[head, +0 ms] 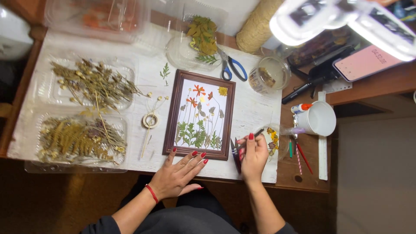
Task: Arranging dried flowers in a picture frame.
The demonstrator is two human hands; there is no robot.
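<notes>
My left hand (pixel 177 173) lies flat on the white table cover (pixel 255 108), fingers spread and empty, the fingertips touching the lower edge of the brown wooden picture frame (pixel 200 115). The frame lies flat in the middle of the work area, and inside it pressed flowers and ferns are laid out on a white sheet: orange and yellow blossoms at the top, green fern leaves along the bottom.

My right hand (pixel 252 154) sits just to the right of the frame's lower corner, fingers closed around a thin dark tool (pixel 258 133) that points up and to the right; I cannot tell exactly what kind of tool it is. Just beside its tip lies a small clear dish of dried petals (pixel 273 141).

To the left, two clear plastic trays hold dried plants: the upper tray (pixel 91 82) with stems and seed heads, the lower tray (pixel 80 138) with ferns. A small roll of tape (pixel 150 120) lies between the trays and the frame. Above the frame are a clear container of yellow-green leaves (pixel 201 39), blue-handled scissors (pixel 232 67) and a round clear jar (pixel 269 74). On the right stand a white mug (pixel 320 118), a glue bottle (pixel 301 107) and a white ruler (pixel 322 143).
</notes>
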